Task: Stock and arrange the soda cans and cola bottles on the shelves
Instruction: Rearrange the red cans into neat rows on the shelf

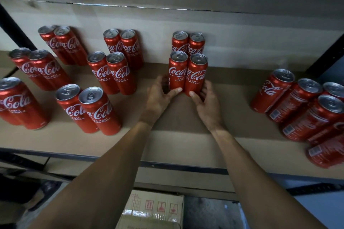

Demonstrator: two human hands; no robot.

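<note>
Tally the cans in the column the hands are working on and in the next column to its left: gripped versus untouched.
Gripped cans, one in the left hand, one in the right hand: 2
Untouched cans behind them: 2
Untouched cans in the next column left: 6
Total: 10

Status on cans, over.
Left grip holds front-left can, right grip holds front-right can. Both upright on shelf, rear pair right behind. Unsorted cans far right, not blocking.
</note>
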